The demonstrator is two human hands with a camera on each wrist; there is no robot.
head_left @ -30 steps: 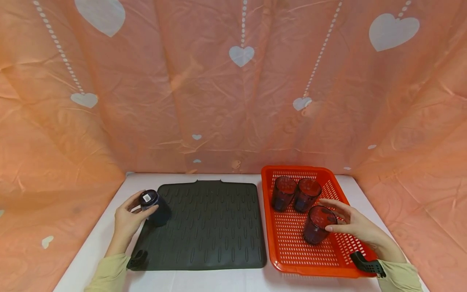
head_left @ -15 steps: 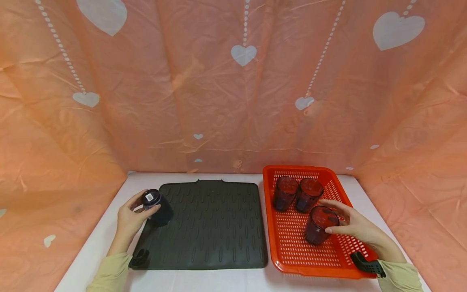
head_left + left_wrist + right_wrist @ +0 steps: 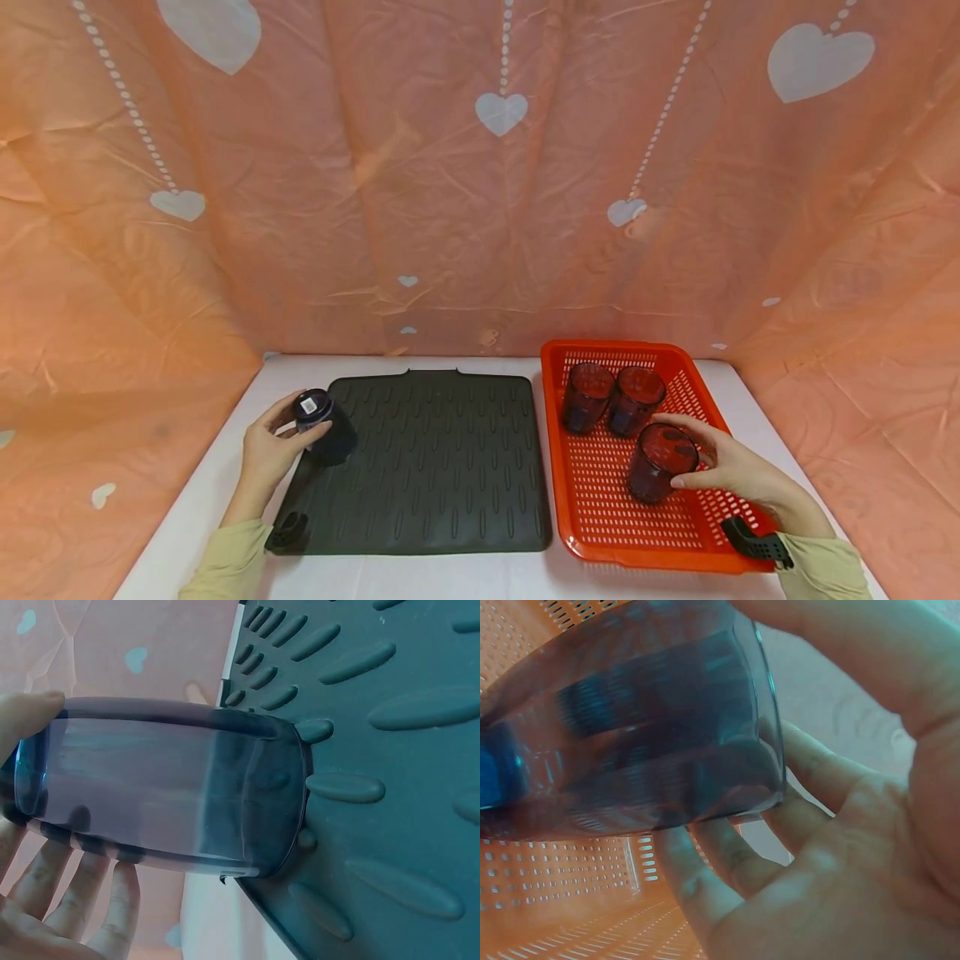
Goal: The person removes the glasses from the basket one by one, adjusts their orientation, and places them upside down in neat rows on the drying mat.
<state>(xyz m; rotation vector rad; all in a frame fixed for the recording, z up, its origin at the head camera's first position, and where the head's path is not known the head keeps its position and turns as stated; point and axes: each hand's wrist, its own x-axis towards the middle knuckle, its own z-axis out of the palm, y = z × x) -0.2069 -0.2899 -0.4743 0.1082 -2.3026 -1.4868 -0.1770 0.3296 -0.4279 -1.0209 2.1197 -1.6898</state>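
Black mat (image 3: 435,467) at 7 o'clock; orange basket (image 3: 660,562) at 4. Left hand (image 3: 264,457) grips an inverted glass (image 3: 335,443) near its base, rim down at the mat's 9 o'clock; judged best to keep that rim flat before loosening any finger. Right hand (image 3: 738,473) holds an upright glass (image 3: 657,468) by its upper part, near the basket's middle; foot contact unclear. A rear glass (image 3: 587,402) and its neighbour (image 3: 633,404) stand close toward 11 o'clock, so a vertical path seems safest. White label (image 3: 308,406) on the inverted base.
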